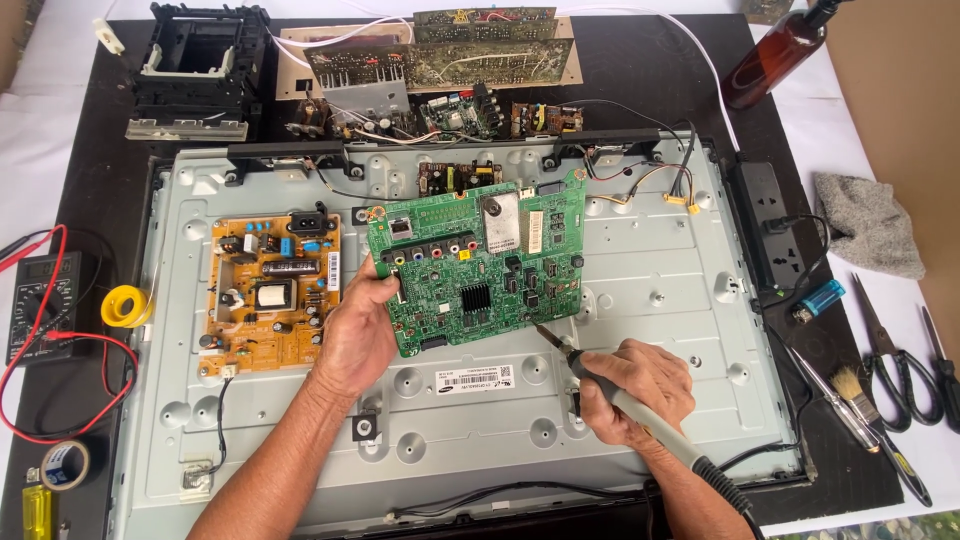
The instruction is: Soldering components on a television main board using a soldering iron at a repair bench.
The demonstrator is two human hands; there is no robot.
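Observation:
My left hand (358,335) grips the lower left edge of a green circuit board (480,265), which it holds tilted above the grey metal back panel (640,250) of an opened flat screen. A soldering iron (650,418) with a grey handle sits in my right hand (640,385). The iron's tip touches the board's lower right edge. A yellow power board (270,290) is mounted on the panel, left of my left hand.
Spare circuit boards (440,70) and a black frame (200,70) lie at the back. A multimeter (40,305) with red leads, a solder spool (125,305) and tape (65,463) lie left. A brown bottle (775,55), power strip (775,235), grey cloth (868,225), lighter, brush and scissors (890,365) lie right.

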